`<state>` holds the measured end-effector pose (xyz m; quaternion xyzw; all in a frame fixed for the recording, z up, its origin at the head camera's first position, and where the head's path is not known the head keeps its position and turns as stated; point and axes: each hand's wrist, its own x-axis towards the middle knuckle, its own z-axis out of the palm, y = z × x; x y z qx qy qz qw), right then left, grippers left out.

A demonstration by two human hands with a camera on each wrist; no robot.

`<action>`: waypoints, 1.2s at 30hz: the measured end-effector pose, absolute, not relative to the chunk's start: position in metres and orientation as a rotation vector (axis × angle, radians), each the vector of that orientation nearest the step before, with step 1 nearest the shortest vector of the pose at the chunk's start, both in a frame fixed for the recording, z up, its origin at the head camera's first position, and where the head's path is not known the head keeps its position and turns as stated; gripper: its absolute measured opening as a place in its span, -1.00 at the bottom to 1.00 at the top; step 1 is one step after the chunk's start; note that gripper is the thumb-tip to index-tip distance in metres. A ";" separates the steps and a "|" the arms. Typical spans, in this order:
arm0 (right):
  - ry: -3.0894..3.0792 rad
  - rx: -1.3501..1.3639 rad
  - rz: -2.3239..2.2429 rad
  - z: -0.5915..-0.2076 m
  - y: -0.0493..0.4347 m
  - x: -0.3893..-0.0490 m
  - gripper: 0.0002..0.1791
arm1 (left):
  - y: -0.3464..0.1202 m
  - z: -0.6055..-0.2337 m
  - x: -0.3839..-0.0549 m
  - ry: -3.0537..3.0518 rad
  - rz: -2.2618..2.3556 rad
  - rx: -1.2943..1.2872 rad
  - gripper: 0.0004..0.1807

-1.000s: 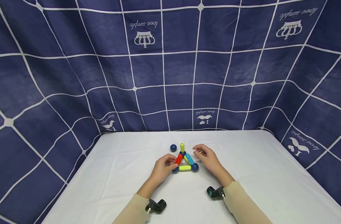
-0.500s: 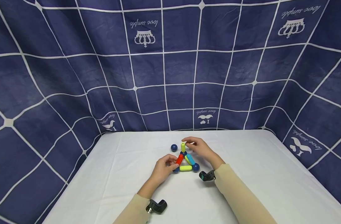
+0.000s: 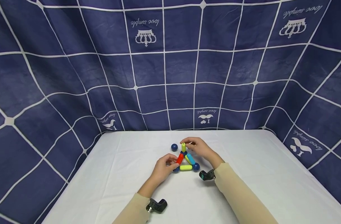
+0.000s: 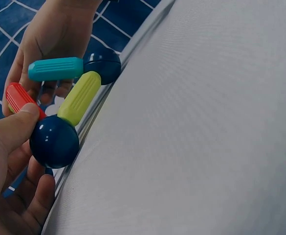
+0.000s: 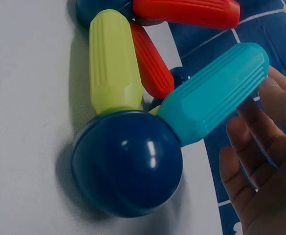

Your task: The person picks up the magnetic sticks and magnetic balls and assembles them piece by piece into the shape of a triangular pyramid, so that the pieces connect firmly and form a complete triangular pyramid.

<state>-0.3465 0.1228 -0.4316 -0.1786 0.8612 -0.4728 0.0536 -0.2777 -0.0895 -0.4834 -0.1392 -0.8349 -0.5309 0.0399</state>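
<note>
A magnetic building set of rods and navy balls forms a triangle on the table. Its front yellow-green rod joins a left ball and a right ball. My left hand pinches a raised red rod at the left corner, thumb on its side. A blue rod slants up from the right ball. At the far corner, my right hand holds an upright yellow-green rod between thumb and index finger. In the right wrist view, the blue rod hides that grip. A second red rod lies low on the left side.
One loose navy ball lies behind the triangle, left of the upright rod. White cloth covers the table. A navy curtain with white lines surrounds its back and sides.
My right hand has moved left and away from me, from beside the triangle to the upright yellow-green rod. The left hand keeps its hold on the red rod.
</note>
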 end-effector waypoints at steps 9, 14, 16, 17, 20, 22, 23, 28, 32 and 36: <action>2.620 -0.578 -1.395 -0.435 0.128 -0.340 -0.72 | -0.090 -0.486 -0.278 -2.558 -1.627 -0.435 -0.79; 2.635 -0.629 -1.365 -0.435 0.130 -0.338 -0.70 | -0.091 -0.486 -0.279 -2.552 -1.628 -0.440 -0.79; 2.635 -0.649 -1.353 -0.435 0.130 -0.337 -0.70 | -0.090 -0.485 -0.278 -2.551 -1.630 -0.440 -0.79; 2.636 -0.662 -1.347 -0.434 0.130 -0.337 -0.70 | -0.090 -0.485 -0.278 -2.551 -1.631 -0.440 -0.79; 2.634 -0.688 -1.333 -0.433 0.130 -0.335 -0.70 | -0.091 -0.485 -0.278 -2.548 -1.630 -0.442 -0.79; 2.637 -0.695 -1.329 -0.433 0.130 -0.334 -0.70 | -0.091 -0.485 -0.278 -2.546 -1.625 -0.446 -0.79; 2.639 -0.695 -1.328 -0.434 0.130 -0.334 -0.70 | -0.091 -0.485 -0.277 -2.547 -1.623 -0.446 -0.79; 2.642 -0.679 -1.333 -0.435 0.130 -0.333 -0.69 | -0.091 -0.485 -0.278 -2.548 -1.621 -0.446 -0.79; 2.658 -0.667 -1.345 -0.437 0.130 -0.332 -0.68 | -0.091 -0.486 -0.279 -2.545 -1.612 -0.455 -0.79; 2.662 -0.631 -1.377 -0.439 0.130 -0.329 -0.68 | -0.090 -0.486 -0.279 -2.546 -1.616 -0.447 -0.79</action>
